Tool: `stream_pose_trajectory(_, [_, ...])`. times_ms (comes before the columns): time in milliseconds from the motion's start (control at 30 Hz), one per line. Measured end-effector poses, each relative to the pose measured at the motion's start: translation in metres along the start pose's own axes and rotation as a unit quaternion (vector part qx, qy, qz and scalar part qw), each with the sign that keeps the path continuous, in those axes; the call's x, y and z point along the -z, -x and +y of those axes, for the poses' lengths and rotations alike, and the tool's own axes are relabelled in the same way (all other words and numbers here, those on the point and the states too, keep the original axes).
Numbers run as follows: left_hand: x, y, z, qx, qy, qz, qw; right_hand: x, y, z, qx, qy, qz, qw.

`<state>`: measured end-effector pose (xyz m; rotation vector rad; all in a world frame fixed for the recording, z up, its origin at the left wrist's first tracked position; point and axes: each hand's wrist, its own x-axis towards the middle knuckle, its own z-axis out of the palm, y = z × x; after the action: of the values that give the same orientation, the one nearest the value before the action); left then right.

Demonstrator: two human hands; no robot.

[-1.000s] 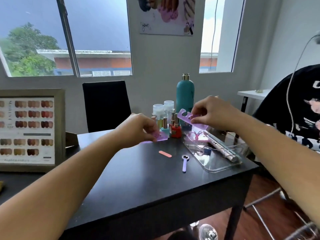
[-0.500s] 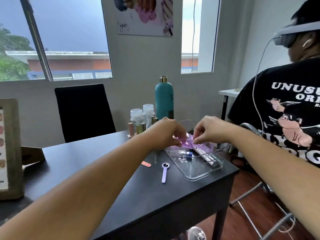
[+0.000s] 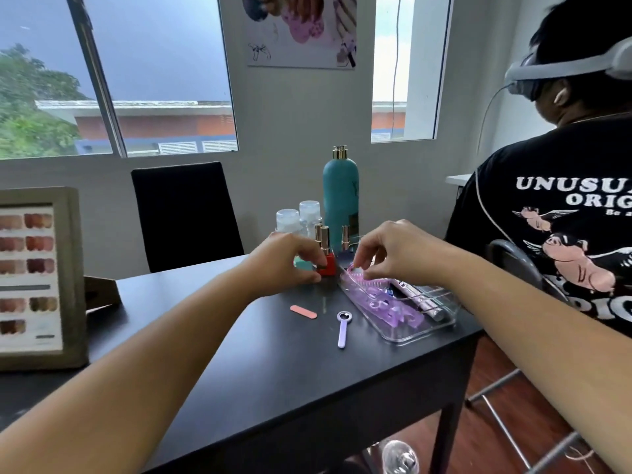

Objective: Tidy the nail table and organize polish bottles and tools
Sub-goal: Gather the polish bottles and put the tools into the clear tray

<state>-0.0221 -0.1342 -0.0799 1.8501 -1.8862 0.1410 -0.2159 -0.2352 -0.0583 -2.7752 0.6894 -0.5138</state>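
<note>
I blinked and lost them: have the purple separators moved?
Yes. They were held up near the red bottle; now the separators are down in the tray, right of it.

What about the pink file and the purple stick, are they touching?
Apart. The head view shows bare table between the pink file and the purple stick.

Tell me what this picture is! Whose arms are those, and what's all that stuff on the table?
Those arms belong to a person tidying a nail table. A camera worn on their head took the picture, so you see what they see. Their left hand pinches a red bottle. Their right hand pinches a pink separator at the end of a clear tray. On the black table lie a pink file and a purple tool. A teal bottle stands behind.
</note>
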Motion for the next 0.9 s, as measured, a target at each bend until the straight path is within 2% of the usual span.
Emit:
stream_pose_trajectory(200, [-0.014,0.034,-0.021,0.057,-0.018,-0.051,0.997,-0.027,0.009,-0.032,0.065,0.103,-0.078,0.990])
stream_pose_trajectory(333, [-0.034,0.046,-0.023,0.084,-0.056,-0.106,0.989,-0.042,0.007,-0.041,0.081,0.209,-0.128,0.966])
stream_pose_trajectory(467, [-0.041,0.046,-0.022,0.073,-0.052,-0.118,0.989,-0.050,0.001,-0.045,0.086,0.295,-0.156,0.939])
stream_pose_trajectory(700, [-0.035,0.048,-0.022,0.089,-0.013,-0.102,0.991,-0.061,-0.004,-0.047,0.131,0.332,-0.168,0.919])
stream_pose_trajectory(900, [-0.030,0.048,-0.022,0.097,-0.029,-0.150,0.983,-0.061,-0.005,-0.044,0.126,0.275,-0.212,0.929])
